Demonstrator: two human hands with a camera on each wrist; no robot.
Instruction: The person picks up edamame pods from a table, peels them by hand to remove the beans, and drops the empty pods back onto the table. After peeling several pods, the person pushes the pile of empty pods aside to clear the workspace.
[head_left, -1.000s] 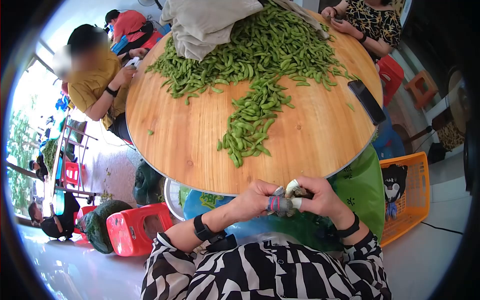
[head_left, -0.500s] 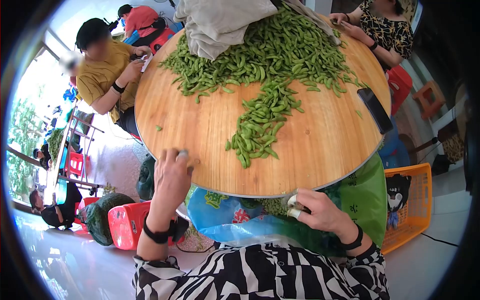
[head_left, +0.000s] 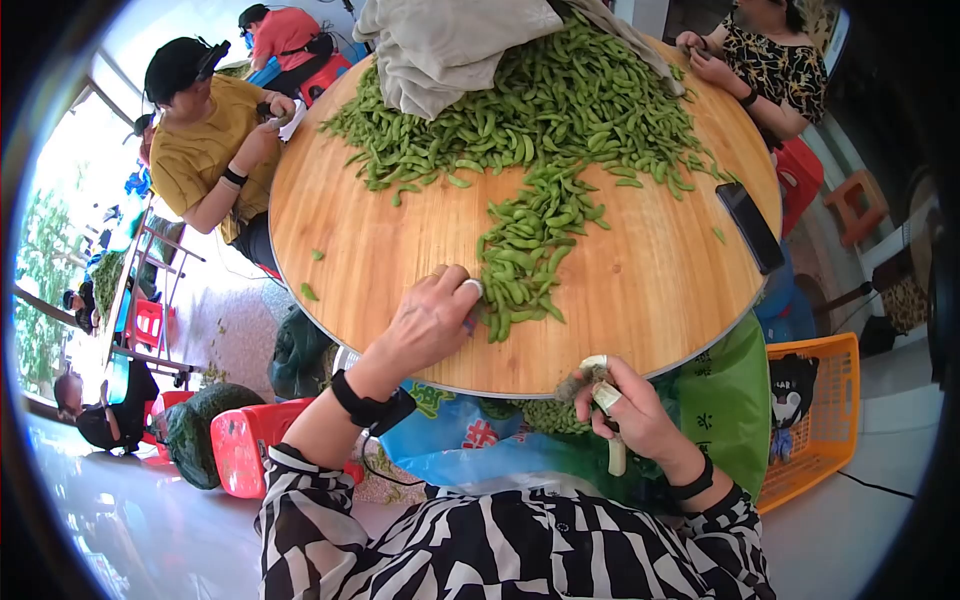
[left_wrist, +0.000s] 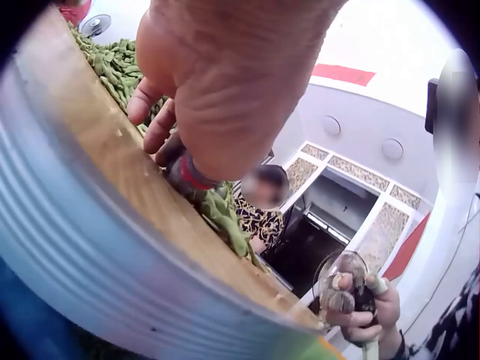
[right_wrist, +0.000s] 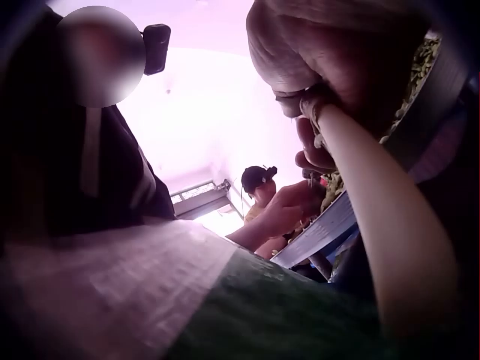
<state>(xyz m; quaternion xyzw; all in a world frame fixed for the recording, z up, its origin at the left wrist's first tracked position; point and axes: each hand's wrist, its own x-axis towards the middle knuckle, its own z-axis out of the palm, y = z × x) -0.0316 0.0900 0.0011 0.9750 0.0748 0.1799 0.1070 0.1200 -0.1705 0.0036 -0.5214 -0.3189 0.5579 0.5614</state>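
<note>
My left hand [head_left: 425, 320] reaches over the table to the near left edge of a strip of green soybean pods [head_left: 525, 250]. Its fingers lie loosely bent beside the pods, with a grey covered digit [left_wrist: 187, 178] right against them. Near the table's front edge, my right hand [head_left: 635, 410] grips a pale, rounded stick-like handle [right_wrist: 390, 217], whose lower end [head_left: 617, 458] sticks out beneath the palm. What the handle belongs to is hidden in the hand. Grey and white coverings [head_left: 597, 370] wrap some right fingertips.
A large pod heap [head_left: 600, 110] lies at the back of the round wooden table [head_left: 400, 230], partly under a grey cloth [head_left: 450, 50]. A phone [head_left: 750, 228] rests at the right edge. Below are shelled beans [head_left: 553, 416], an orange crate [head_left: 840, 400] and a red stool [head_left: 240, 450]. Other people sit around.
My hands were together over the table's front edge; the left then swung out to the left and now reaches the pod strip. The right stays near the edge, turned so the pale handle shows.
</note>
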